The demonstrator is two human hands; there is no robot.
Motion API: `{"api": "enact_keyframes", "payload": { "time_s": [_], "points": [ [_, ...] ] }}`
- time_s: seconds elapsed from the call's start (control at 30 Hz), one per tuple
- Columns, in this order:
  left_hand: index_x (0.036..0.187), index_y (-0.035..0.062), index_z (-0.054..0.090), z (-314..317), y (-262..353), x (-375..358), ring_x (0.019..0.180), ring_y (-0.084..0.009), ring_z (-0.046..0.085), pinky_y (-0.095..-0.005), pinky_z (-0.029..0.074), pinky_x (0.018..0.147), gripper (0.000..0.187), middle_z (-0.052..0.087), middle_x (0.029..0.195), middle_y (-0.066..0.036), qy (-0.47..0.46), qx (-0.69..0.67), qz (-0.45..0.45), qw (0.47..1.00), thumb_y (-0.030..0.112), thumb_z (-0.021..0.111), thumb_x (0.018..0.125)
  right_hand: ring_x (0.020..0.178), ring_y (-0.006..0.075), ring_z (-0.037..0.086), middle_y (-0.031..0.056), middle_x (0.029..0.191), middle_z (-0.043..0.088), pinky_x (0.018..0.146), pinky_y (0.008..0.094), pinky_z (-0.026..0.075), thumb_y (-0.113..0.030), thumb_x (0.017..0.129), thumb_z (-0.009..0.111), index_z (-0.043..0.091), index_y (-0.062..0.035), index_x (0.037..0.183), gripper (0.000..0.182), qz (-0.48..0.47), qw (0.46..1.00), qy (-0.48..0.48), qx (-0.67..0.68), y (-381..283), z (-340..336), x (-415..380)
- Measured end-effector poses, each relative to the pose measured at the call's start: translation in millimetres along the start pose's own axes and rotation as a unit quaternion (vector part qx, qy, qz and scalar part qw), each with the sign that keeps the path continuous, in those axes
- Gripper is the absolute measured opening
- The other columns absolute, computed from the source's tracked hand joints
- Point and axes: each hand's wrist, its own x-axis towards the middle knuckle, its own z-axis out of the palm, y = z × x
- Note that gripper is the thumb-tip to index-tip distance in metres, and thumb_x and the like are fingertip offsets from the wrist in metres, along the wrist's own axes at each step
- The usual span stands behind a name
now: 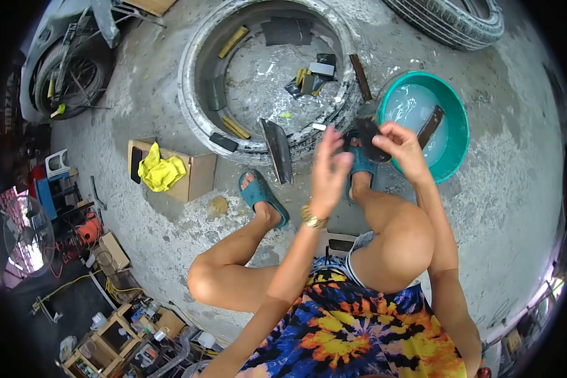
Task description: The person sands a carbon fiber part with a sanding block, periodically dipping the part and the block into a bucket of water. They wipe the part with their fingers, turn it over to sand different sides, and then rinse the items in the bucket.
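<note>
My right hand [404, 148] pinches a dark sheet of sandpaper [373, 140] between thumb and fingers, just left of the teal basin [465, 135]. The sheet is slightly curled and its grain is too small to make out. My left hand [329, 173], with a gold watch on the wrist, is raised to its left with the fingers apart and a little blurred; nothing shows in it. Cloudy water fills the basin, and a dark brown strip [431, 126] leans in it. Ahead of my left hand a long dark trough-shaped piece [276, 151] rests across the tire's near edge.
A tire [192, 82] lies flat on the concrete, with sanding blocks [321, 69] and dark sheets [287, 31] inside its ring. A yellow cloth [161, 169] lies on a wooden box [201, 178] at left. Another tire [450, 25] stands at the upper right.
</note>
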Motion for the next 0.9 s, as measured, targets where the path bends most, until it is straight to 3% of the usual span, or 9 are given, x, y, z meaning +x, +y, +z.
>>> {"api": "enact_keyframes", "payload": {
  "time_s": [0.1,0.13,0.23,0.3,0.37,0.43,0.57,0.67,0.9],
  "points": [
    [0.137,0.004,0.041,48,-18,16,0.103,-0.017,0.058,-0.0304,0.045,0.092,0.049,0.061,0.116,-0.011,-0.011,-0.143,-0.001,0.99,0.03,0.053,0.098,0.086,0.0086,0.055,0.0004,0.085,0.061,0.079,0.0249,0.045,-0.006,0.087,0.063,0.064,-0.0003,0.094,0.009,-0.064,0.993,-0.049,-0.09,11,12,-7],
    [0.129,0.0046,0.048,52,-16,18,0.1,-0.0155,0.059,-0.0289,0.047,0.089,0.039,0.062,0.112,-0.009,-0.029,-0.217,-0.095,0.971,0.03,0.05,0.099,0.087,0.0121,0.057,0.0043,0.091,0.064,0.079,0.0273,0.047,-0.004,0.087,0.06,0.065,0.0012,0.097,0.011,-0.248,0.928,-0.086,-0.263,14,2,-5],
    [0.118,0.0016,0.052,53,-15,23,0.096,-0.0196,0.063,-0.032,0.052,0.083,0.037,0.064,0.109,-0.013,-0.063,-0.293,-0.197,0.933,0.033,0.046,0.1,0.094,0.0219,0.061,0.0096,0.106,0.065,0.084,0.0365,0.048,-0.01,0.089,0.06,0.067,-0.0001,0.101,0.017,-0.082,0.983,0.093,-0.136,-6,-46,-26],
    [0.12,-0.003,0.051,46,-7,19,0.099,-0.0237,0.063,-0.0354,0.051,0.086,0.048,0.063,0.11,-0.016,-0.079,-0.303,-0.19,0.931,0.04,0.041,0.1,0.097,0.031,0.062,0.0179,0.101,0.065,0.088,0.0434,0.047,-0.022,0.09,0.061,0.067,-0.0013,0.105,0.026,-0.107,0.906,0.361,-0.192,12,-99,-16],
    [0.125,-0.0082,0.045,36,-7,17,0.107,-0.028,0.06,-0.0422,0.049,0.091,0.06,0.06,0.118,-0.022,-0.104,-0.352,-0.23,0.901,0.044,0.034,0.098,0.1,0.0363,0.062,0.0232,0.112,0.061,0.088,0.0462,0.047,-0.033,0.089,0.061,0.054,-0.0016,0.125,0.048,-0.068,0.733,0.41,-0.538,47,-146,-2],
    [0.126,-0.007,0.045,29,-4,14,0.11,-0.0303,0.058,-0.0438,0.048,0.093,0.058,0.057,0.124,-0.024,-0.102,-0.395,-0.218,0.887,0.042,0.034,0.097,0.11,0.0426,0.057,0.0288,0.121,0.055,0.092,0.0491,0.046,-0.042,0.083,0.065,0.033,-0.0022,0.141,0.077,0.159,0.75,0.393,-0.508,56,-153,21],
    [0.127,-0.0021,0.045,9,8,4,0.116,-0.0317,0.055,-0.0461,0.048,0.095,0.053,0.053,0.13,-0.023,-0.091,-0.433,-0.203,0.873,0.04,0.035,0.097,0.117,0.0448,0.052,0.0332,0.13,0.047,0.099,0.0483,0.042,-0.038,0.077,0.068,0.021,-0.0012,0.146,0.091,0.162,0.786,0.371,-0.466,115,-160,69],
    [0.124,-0.0023,0.048,-1,11,-5,0.114,-0.0292,0.056,-0.0439,0.048,0.094,0.051,0.055,0.127,-0.02,-0.044,-0.404,-0.199,0.892,0.04,0.036,0.097,0.114,0.0404,0.056,0.0307,0.126,0.051,0.093,0.0415,0.046,-0.024,0.072,0.065,0.028,-0.0004,0.144,0.084,0.227,0.846,0.161,-0.454,176,-209,111],
    [0.128,-0.0022,0.049,-23,-23,-26,0.126,-0.0157,0.042,-0.0304,0.028,0.109,0.047,0.051,0.132,-0.009,0.1,-0.314,-0.148,0.932,0.033,0.051,0.097,0.08,0.0199,0.057,0.0143,0.105,0.059,0.068,0.0353,0.049,-0.029,0.075,0.071,0.044,-0.0003,0.128,0.066,0.123,0.924,0.066,-0.356,-22,-117,41]
  ]
}}
